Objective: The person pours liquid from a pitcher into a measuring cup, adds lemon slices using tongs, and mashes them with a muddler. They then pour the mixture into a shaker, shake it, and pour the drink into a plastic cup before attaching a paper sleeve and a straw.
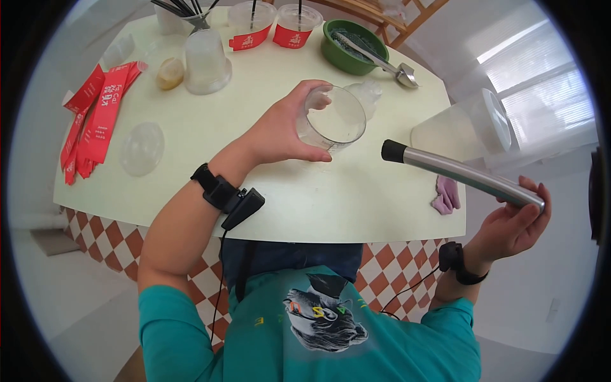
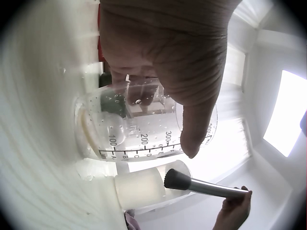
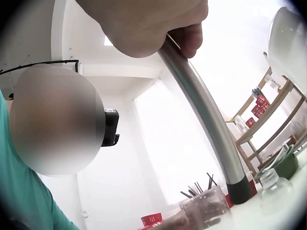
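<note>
Along the left side of the pale table (image 1: 210, 118) lay printed red paper strips (image 1: 107, 118), overlapping in a loose pile. Just right of them sat a clear round lid (image 1: 142, 149), and farther back a yellowish lump (image 1: 170, 74), possibly a fruit, though its outline was soft. Behind it black straws (image 1: 184, 7) leaned in a container, near a cloudy plastic cup (image 1: 205, 60). Two clear cups (image 1: 250, 41) (image 1: 293, 37) in red sleeves came next, each with a black straw.

At the middle, the left hand (image 1: 280, 127) gripped a clear measuring cup (image 1: 336, 118), thumb on the near side and fingers curled round the far side. Beyond the cup stood a green bowl (image 1: 345, 58) with a metal scoop (image 1: 405, 76) across its rim, and a small clear bottle (image 1: 369, 94). Farther right, a translucent bucket (image 1: 445, 130) stood near a crumpled pink cloth (image 1: 446, 194). Past the table's right edge, the right hand (image 1: 512, 226) held a steel muddler (image 1: 464, 175) by its end, fingers and thumb closed round it; its black head (image 1: 393, 151) pointed toward the measuring cup, apart from it.
</note>
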Available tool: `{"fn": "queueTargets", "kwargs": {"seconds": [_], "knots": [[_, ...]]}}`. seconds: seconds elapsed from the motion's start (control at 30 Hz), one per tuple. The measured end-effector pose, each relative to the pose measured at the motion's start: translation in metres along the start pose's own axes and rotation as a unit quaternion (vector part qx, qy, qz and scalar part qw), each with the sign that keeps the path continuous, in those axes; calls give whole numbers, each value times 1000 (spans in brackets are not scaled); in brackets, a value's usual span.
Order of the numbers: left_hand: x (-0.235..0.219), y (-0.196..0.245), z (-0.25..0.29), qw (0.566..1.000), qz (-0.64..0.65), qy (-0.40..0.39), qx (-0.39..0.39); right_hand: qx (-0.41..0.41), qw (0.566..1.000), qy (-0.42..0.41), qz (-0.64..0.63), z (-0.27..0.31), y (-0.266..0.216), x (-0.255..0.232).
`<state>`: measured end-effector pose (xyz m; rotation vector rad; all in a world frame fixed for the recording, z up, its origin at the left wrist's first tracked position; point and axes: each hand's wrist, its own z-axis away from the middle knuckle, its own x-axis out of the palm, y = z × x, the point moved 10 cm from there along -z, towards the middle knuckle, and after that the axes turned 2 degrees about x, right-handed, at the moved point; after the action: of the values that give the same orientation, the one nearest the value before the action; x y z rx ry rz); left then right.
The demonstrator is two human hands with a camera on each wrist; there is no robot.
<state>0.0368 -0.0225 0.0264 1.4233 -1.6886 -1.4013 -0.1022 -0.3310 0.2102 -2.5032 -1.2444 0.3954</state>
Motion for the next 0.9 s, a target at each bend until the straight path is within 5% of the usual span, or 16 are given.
{"fn": "queueTargets", "kwargs": {"seconds": [0.2,0.33,0.47,0.67,0.9], "knots": [[2,-2,-1,1000,0,-2,10,-32,996,-55,-55,-62,-28,85],[3,-1,0,1000,14,-2,10,2,960,-251,-125,-37,-8,177],[3,0,0,1000,19,1,6,23,934,-354,-53,8,-5,227],[4,2,-2,1000,5,-3,21,-9,937,-345,-51,11,-8,223],[3,2,-1,999,-15,-2,31,-110,978,-101,-145,-82,-59,117]]}}
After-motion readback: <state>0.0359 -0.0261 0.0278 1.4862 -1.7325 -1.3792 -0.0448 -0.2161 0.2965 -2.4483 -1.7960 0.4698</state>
